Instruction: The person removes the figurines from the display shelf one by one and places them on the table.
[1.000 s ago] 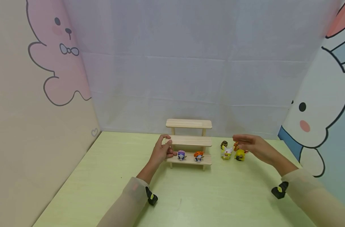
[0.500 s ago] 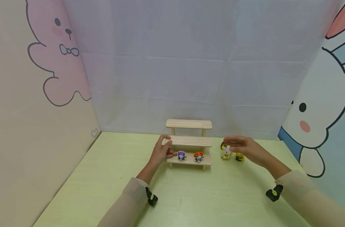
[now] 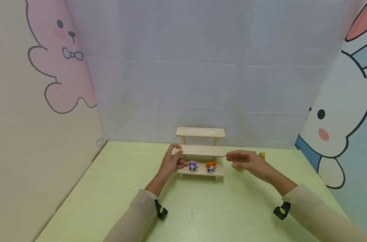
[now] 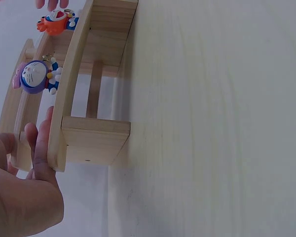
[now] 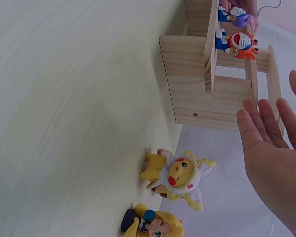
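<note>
A three-tier wooden display shelf (image 3: 201, 150) stands near the back of the table. My left hand (image 3: 170, 162) grips its left end, with curled fingers at the middle and bottom tiers. On the bottom tier are two small cat-like figurines, one with a purple and pink head covering (image 3: 192, 166), the other with orange headgear (image 3: 211, 167). My right hand (image 3: 250, 164), fingers extended and holding nothing, hovers just right of the shelf, apart from it. Beneath it in the right wrist view are a yellow figurine in a white hood (image 5: 181, 173) and a yellow-haired figurine (image 5: 160, 228).
A yellow figurine top (image 3: 262, 155) shows behind my right hand; other figurines there are mostly hidden. A pale wall (image 3: 171, 84) rises behind the table (image 3: 183, 208). Side panels carry a pink bear (image 3: 59, 67) and a white rabbit (image 3: 328, 124).
My right hand has moved left from above the loose figurines to beside the shelf's right end, covering some of them. The left hand, shelf and its two figurines have stayed put.
</note>
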Available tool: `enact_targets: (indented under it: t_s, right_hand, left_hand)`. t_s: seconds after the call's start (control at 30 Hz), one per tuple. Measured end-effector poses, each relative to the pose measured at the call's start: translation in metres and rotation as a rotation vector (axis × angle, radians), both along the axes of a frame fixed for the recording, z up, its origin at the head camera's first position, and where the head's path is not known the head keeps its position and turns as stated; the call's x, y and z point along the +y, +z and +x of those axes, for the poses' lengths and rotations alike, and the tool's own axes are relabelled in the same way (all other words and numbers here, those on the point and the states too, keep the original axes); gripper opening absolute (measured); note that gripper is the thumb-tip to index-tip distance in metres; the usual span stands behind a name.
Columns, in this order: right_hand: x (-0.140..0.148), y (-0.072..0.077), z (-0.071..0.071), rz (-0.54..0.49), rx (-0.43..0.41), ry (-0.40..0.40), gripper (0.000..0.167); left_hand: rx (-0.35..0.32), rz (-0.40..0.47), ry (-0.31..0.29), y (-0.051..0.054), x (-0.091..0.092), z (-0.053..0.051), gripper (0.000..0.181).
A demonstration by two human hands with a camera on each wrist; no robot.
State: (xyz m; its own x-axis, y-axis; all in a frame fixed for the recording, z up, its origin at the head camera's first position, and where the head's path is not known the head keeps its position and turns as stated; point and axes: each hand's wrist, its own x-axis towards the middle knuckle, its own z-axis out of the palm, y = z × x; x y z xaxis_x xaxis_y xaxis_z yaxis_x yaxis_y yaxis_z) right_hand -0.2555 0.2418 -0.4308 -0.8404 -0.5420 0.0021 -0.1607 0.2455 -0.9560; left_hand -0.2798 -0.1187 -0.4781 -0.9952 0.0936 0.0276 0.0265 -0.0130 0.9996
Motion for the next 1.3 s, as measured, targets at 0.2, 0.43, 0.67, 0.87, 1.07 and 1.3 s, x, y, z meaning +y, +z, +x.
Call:
enact_targets:
  t_s: [0.2, 0.43, 0.67, 0.87, 1.07, 1.3]
  right_hand:
    - [-0.010, -0.005, 0.002, -0.034, -0.001, 0.045, 0.051]
    - [-0.021, -0.011, 0.001, -0.051, -0.004, 0.076, 0.051]
    - [-0.035, -0.016, -0.001, -0.081, -0.022, 0.110, 0.054]
    - [-0.044, -0.019, 0.000, -0.058, -0.030, 0.100, 0.058]
    - [-0.053, -0.025, -0.003, -0.053, -0.033, 0.078, 0.060]
    - [-0.066, -0.030, -0.003, -0.061, -0.023, 0.024, 0.060]
  left_hand:
    - [0.008, -0.005, -0.003, 0.003, -0.001, 0.002, 0.024]
    - [0.016, -0.010, -0.005, 0.002, -0.002, 0.002, 0.025]
    - [0.019, -0.008, -0.008, 0.003, -0.002, 0.003, 0.026]
    - [0.017, -0.009, -0.004, 0.003, -0.001, 0.002, 0.028]
    - [0.020, -0.012, -0.008, 0.005, -0.001, 0.004, 0.027]
    - [0.019, -0.009, 0.004, 0.004, -0.001, 0.004, 0.023]
